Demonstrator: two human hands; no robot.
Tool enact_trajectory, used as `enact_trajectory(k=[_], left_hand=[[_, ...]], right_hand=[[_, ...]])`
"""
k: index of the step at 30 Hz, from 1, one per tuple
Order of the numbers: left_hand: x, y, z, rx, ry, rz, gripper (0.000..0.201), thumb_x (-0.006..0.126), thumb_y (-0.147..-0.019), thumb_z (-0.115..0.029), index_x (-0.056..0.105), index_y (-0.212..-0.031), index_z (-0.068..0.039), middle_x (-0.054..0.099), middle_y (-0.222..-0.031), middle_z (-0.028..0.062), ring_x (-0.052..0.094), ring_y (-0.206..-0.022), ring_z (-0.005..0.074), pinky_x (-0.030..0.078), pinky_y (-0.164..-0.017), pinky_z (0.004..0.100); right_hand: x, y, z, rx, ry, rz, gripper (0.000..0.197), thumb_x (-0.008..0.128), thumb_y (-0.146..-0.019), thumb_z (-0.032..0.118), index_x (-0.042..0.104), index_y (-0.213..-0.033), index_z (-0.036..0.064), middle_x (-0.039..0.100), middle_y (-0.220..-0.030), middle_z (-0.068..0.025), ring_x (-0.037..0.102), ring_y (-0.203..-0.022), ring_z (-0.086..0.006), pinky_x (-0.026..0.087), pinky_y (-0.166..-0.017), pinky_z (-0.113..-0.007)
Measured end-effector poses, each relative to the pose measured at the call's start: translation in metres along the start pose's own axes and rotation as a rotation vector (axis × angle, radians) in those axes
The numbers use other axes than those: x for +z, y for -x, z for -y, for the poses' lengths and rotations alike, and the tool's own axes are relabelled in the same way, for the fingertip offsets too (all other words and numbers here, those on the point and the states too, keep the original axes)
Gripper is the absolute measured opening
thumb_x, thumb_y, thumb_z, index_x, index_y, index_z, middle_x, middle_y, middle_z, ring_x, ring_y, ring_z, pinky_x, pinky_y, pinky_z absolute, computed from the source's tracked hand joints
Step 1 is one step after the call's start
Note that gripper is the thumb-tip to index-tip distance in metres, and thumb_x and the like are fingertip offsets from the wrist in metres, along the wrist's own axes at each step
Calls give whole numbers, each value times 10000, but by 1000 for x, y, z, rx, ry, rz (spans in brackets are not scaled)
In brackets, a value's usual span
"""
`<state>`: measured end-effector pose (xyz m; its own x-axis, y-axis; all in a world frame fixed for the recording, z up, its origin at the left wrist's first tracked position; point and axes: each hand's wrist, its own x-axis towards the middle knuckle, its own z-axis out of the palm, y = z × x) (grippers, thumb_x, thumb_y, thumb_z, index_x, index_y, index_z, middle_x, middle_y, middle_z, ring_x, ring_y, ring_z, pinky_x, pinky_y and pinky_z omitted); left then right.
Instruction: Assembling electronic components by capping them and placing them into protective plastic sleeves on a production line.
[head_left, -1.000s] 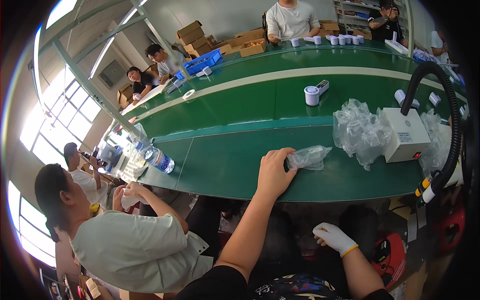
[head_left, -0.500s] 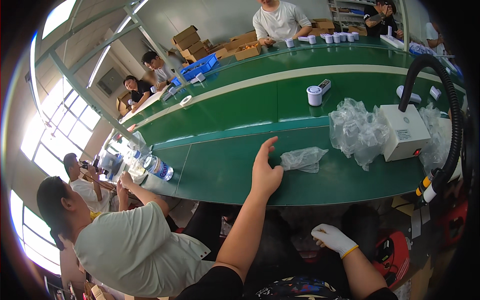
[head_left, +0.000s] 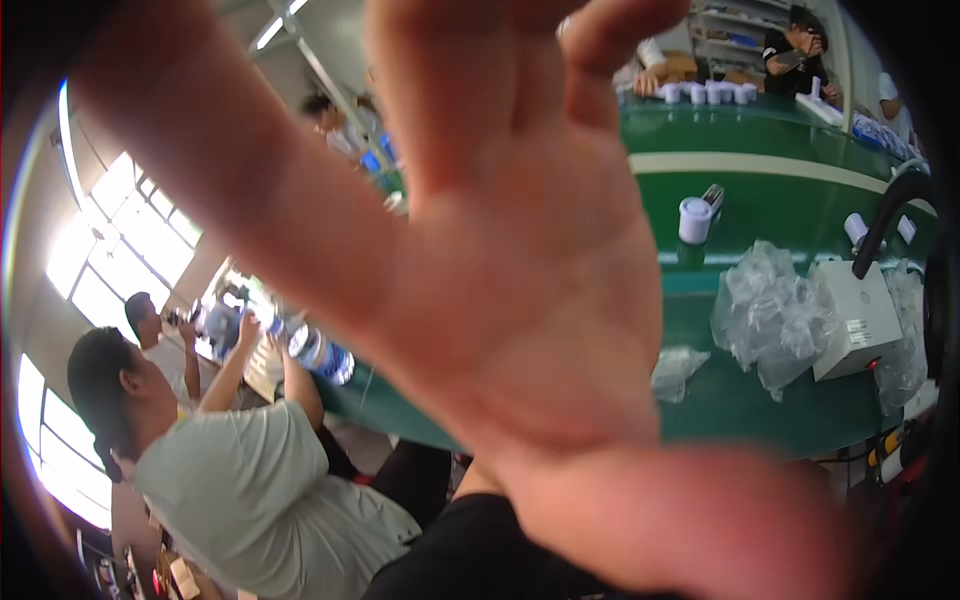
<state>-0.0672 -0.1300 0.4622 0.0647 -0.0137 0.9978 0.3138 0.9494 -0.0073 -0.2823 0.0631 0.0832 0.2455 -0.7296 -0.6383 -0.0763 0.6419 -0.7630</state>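
My bare left hand (head_left: 530,260) is raised very close to the camera and covers the middle of the head view. Its fingers are spread apart and blurred, and it holds nothing. Behind it, partly hidden, a crumpled clear plastic bag (head_left: 677,374) lies on the green table (head_left: 720,418). My right hand is out of view. Farther back on the green surface stands a white cylindrical device (head_left: 694,220) with a handle-like part.
Clear plastic bags (head_left: 770,315) are heaped beside a white box machine (head_left: 856,320) with a black flexible hose (head_left: 893,215). A co-worker in a pale green shirt (head_left: 235,490) sits at my left, near a water bottle (head_left: 322,357). Several white devices (head_left: 710,93) line the far side.
My left hand has risen from above the table to right in front of the camera, fingers spreading. My gloved right hand has gone out of view. The scene has shifted slightly rightward.
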Motion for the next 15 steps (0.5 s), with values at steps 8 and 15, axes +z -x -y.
enact_trajectory(k=[8, 15], left_hand=[[-8, -6, 5, -15, -120, -25, 604, 597, -861, -53, 448, -1445, -6, 583, -1360, 236, 563, -1291, 382, 436, -1089, 486], [-9, -17, -4, -45, -249, 35, 611, 591, -874, -89, 433, -1459, -14, 576, -1374, 232, 560, -1296, 384, 438, -1090, 492]], right_hand=[[-9, 4, 26, 151, -125, 2, 310, 659, -990, 319, 607, -935, 19, 601, -789, -39, 537, -630, -100, 440, -581, -262], [-5, -21, 8, 136, -220, 69, 345, 670, -987, 338, 592, -901, 13, 572, -745, -34, 502, -604, -93, 414, -568, -262]])
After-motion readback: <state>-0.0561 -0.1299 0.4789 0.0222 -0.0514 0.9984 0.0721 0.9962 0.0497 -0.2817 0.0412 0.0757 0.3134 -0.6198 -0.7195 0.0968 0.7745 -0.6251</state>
